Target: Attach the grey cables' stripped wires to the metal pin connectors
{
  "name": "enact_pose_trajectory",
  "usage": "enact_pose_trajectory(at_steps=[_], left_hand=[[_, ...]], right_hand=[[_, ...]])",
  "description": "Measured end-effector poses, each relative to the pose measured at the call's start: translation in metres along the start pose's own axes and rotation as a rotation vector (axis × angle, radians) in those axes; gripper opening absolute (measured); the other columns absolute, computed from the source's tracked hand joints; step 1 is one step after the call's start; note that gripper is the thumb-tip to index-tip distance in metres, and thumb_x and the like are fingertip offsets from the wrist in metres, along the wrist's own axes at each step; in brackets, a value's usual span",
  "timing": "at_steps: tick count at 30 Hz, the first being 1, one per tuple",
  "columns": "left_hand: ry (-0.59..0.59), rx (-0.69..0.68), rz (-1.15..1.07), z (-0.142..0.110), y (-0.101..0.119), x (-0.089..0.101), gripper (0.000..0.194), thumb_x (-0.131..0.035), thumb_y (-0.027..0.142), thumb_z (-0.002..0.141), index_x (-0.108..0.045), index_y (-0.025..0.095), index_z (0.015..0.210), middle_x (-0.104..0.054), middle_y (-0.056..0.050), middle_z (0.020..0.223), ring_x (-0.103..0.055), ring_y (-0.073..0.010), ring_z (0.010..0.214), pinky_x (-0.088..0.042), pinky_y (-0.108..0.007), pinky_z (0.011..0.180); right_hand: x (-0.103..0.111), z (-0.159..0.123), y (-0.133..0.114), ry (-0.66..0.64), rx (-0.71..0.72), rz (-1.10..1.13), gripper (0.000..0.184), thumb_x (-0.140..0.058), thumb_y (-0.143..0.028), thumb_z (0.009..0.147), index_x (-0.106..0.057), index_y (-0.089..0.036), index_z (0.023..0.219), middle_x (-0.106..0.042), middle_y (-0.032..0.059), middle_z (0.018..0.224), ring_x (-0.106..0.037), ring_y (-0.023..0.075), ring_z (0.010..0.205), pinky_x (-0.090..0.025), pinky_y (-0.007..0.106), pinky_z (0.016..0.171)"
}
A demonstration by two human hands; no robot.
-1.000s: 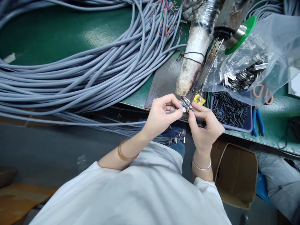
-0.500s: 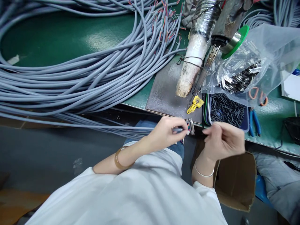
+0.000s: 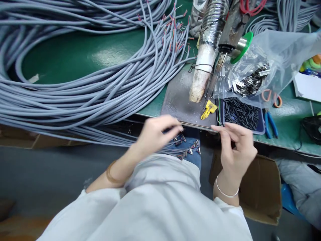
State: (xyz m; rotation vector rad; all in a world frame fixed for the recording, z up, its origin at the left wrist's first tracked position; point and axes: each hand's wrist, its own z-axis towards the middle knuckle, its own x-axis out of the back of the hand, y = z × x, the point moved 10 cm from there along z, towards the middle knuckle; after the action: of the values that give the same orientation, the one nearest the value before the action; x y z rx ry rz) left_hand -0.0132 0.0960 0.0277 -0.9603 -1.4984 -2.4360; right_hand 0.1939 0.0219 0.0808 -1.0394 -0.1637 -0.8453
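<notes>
Before the hands (image 3: 155, 134) (image 3: 237, 145) lies a yellow piece (image 3: 211, 106), any print illegible.

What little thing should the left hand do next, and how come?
I'd probably reach the left hand over to take one of the grey cables on the green table. That hand seems to hold nothing, and many cables there show loose coloured wire ends, while others already carry connectors by the blue trousers.
</notes>
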Motion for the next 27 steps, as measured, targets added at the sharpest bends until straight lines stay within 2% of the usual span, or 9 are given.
enact_pose_trajectory(at_steps=[2, 4, 9, 12, 14, 17, 20, 24, 27], left_hand=[[0.24, 0.034, 0.307, 0.019, -0.01, 0.054, 0.021, -0.06, 0.032, 0.097, -0.07, 0.018, 0.109, -0.073, -0.008, 0.107, -0.066, -0.0235, 0.104, -0.049, -0.037, 0.097], [0.204, 0.087, 0.543, 0.041, -0.026, 0.07, 0.038, -0.062, 0.037, 0.094, -0.063, 0.017, 0.127, -0.066, -0.012, 0.121, -0.06, -0.0314, 0.118, -0.045, -0.044, 0.102], [-0.046, 0.177, 0.822, 0.07, -0.058, 0.05, 0.055, -0.05, 0.039, 0.096, -0.047, 0.008, 0.141, -0.053, -0.024, 0.131, -0.055, -0.0405, 0.119, -0.045, -0.044, 0.09], [-0.142, 0.221, 0.861, 0.063, -0.062, 0.042, 0.051, -0.04, 0.038, 0.1, -0.048, 0.009, 0.141, -0.053, -0.024, 0.128, -0.061, -0.0365, 0.104, -0.045, -0.041, 0.08], [-0.183, 0.227, 0.849, 0.048, -0.06, 0.045, 0.049, -0.036, 0.039, 0.101, -0.05, 0.014, 0.141, -0.056, -0.02, 0.123, -0.063, -0.031, 0.093, -0.043, -0.037, 0.073], [-0.166, 0.214, 0.841, 0.015, -0.056, 0.057, 0.049, -0.03, 0.039, 0.103, -0.05, 0.02, 0.144, -0.06, -0.013, 0.117, -0.061, -0.0253, 0.085, -0.039, -0.034, 0.067], [-0.077, 0.241, 0.761, -0.013, -0.061, 0.072, 0.05, -0.03, 0.039, 0.104, -0.051, 0.02, 0.146, -0.063, -0.013, 0.116, -0.062, -0.0257, 0.09, -0.041, -0.035, 0.072], [0.121, 0.245, 0.477, -0.014, -0.06, 0.088, 0.048, -0.045, 0.048, 0.099, -0.059, 0.025, 0.14, -0.061, -0.011, 0.127, -0.061, -0.0297, 0.108, -0.043, -0.038, 0.082], [0.166, 0.245, 0.165, 0.004, -0.049, 0.091, 0.048, -0.061, 0.057, 0.09, -0.062, 0.033, 0.131, -0.067, -0.004, 0.11, -0.059, -0.0269, 0.106, -0.044, -0.036, 0.079]], right_hand=[[-0.009, 0.002, -0.006, -0.057, 0.028, -0.002, 0.01, -0.067, -0.017, 0.092, -0.065, -0.024, 0.098, -0.08, -0.0017, 0.09, -0.08, 0.019, 0.089, -0.059, 0.046, 0.106], [-0.011, 0.004, -0.013, -0.087, 0.088, 0.023, 0.009, -0.069, -0.017, 0.09, -0.063, -0.024, 0.09, -0.078, -0.0036, 0.083, -0.079, 0.0177, 0.084, -0.058, 0.047, 0.108], [-0.008, -0.001, -0.049, -0.192, 0.361, -0.018, 0.014, -0.069, -0.015, 0.087, -0.059, -0.025, 0.086, -0.067, -0.0084, 0.067, -0.066, 0.0102, 0.058, -0.064, 0.032, 0.084], [-0.009, -0.005, -0.063, -0.327, 0.479, -0.174, 0.015, -0.068, -0.018, 0.088, -0.057, -0.025, 0.083, -0.061, -0.0083, 0.062, -0.056, 0.0086, 0.051, -0.051, 0.024, 0.059], [-0.007, -0.004, -0.061, -0.392, 0.51, -0.347, 0.014, -0.065, -0.022, 0.091, -0.056, -0.024, 0.081, -0.054, -0.0079, 0.057, -0.049, 0.0087, 0.049, -0.041, 0.025, 0.054], [0.006, 0.013, -0.034, -0.398, 0.469, -0.753, 0.016, -0.059, -0.027, 0.096, -0.057, -0.023, 0.08, -0.049, -0.0054, 0.055, -0.046, 0.0117, 0.05, -0.031, 0.029, 0.055], [0.027, 0.049, 0.02, -0.355, 0.244, -1.08, 0.017, -0.05, -0.031, 0.098, -0.059, -0.021, 0.087, -0.056, 0.0002, 0.06, -0.046, 0.0158, 0.053, -0.021, 0.033, 0.056], [0.035, 0.105, 0.073, -0.184, 0.098, -1.143, 0.021, -0.044, -0.028, 0.097, -0.061, -0.018, 0.103, -0.069, 0.0103, 0.083, -0.058, 0.0216, 0.07, -0.026, 0.033, 0.063], [0.013, 0.138, 0.096, -0.146, 0.101, -1.07, 0.027, -0.042, -0.029, 0.098, -0.062, -0.016, 0.109, -0.071, 0.0124, 0.089, -0.063, 0.0241, 0.079, -0.034, 0.034, 0.07]])
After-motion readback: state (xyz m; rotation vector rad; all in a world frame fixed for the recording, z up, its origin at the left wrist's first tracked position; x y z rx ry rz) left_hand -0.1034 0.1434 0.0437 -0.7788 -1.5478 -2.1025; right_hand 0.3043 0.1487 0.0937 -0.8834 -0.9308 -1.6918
